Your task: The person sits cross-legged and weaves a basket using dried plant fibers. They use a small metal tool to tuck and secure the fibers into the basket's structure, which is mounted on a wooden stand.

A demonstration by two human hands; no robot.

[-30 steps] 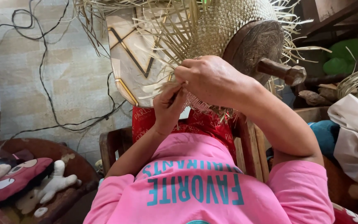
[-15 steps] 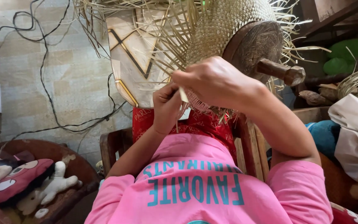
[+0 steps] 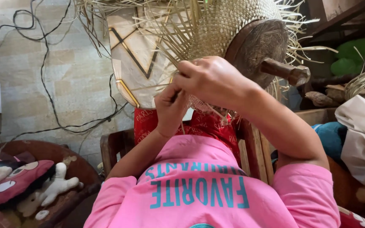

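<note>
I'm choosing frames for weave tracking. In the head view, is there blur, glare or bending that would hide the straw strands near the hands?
Head view: even, soft daylight with no hard glare; the left hand and right hand look sharp, without motion smear. The woven straw hat is clear, though its loose strands crowd together at the top edge. The wide lens curves the scene, and the pink shirt looms large.

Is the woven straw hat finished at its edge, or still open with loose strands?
Unfinished. The straw hat sits on a wooden block, with loose strands fanning out unwoven around its edge.
</note>
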